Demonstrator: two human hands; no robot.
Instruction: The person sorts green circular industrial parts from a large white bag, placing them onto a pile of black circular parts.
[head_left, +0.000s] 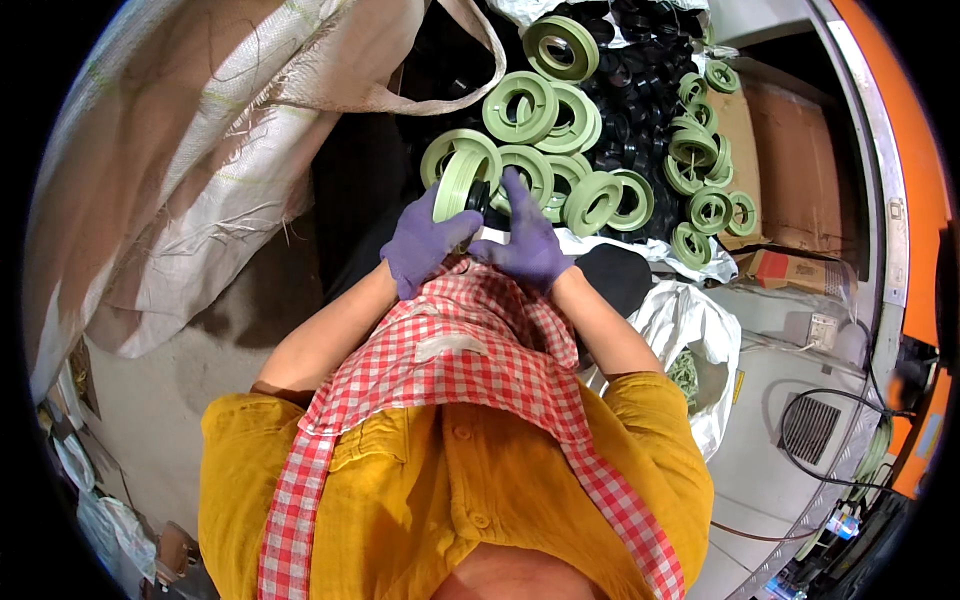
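My left hand, in a purple glove, is closed on a pale green plastic ring held on edge in front of the apron. A small black part shows against the ring's right side; whether it is joined to the ring I cannot tell. To its right is my right hand, also gloved in purple, with the index finger stretched up and the thumb apart. Nothing shows in its grip, though its lower fingers are partly hidden. Just beyond both hands lie several more green rings, some stacked.
A heap of black plastic parts spreads behind the rings. More green rings lie at the right by a cardboard box. A large white woven sack with a loop stands left. A white bag holding green scraps sits at my right elbow.
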